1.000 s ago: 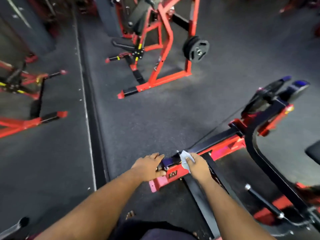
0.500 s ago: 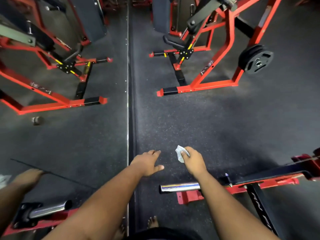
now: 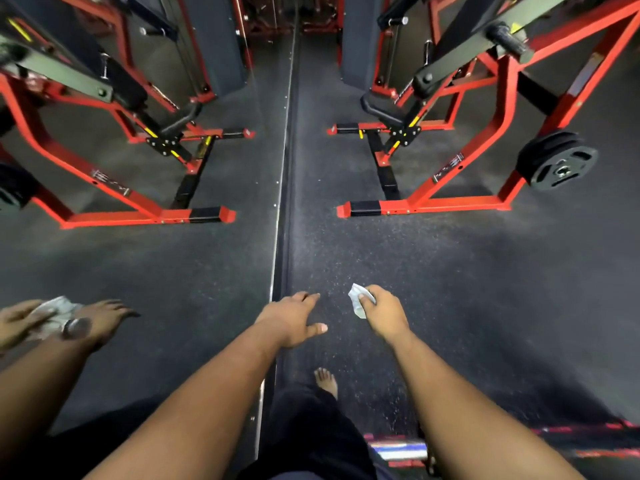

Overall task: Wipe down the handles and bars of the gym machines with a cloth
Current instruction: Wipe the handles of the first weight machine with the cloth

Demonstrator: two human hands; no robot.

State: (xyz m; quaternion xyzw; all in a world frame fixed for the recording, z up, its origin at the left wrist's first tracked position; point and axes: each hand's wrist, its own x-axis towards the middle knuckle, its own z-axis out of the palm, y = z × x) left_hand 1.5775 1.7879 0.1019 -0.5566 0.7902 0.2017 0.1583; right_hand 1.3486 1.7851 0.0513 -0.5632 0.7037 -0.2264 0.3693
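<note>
The dark speckled rubber floor (image 3: 450,271) runs up to a big wall mirror (image 3: 138,265). A red steel gym machine (image 3: 485,140) carries a round black weight plate (image 3: 557,161). The left hand (image 3: 292,320) is held out, fingers straight and loose. The right hand (image 3: 384,313) pinches a small crumpled pale cloth (image 3: 358,299) above the floor.

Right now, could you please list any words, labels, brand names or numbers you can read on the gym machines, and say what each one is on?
No text here can be read.
Label on the right machine's slanted red frame bar: lettering too small and blurred.
Label on its mirrored twin at left: reversed and blurred, unreadable.
Weight plate: embossed marks too small to read.
Cloth: no print visible.
</note>
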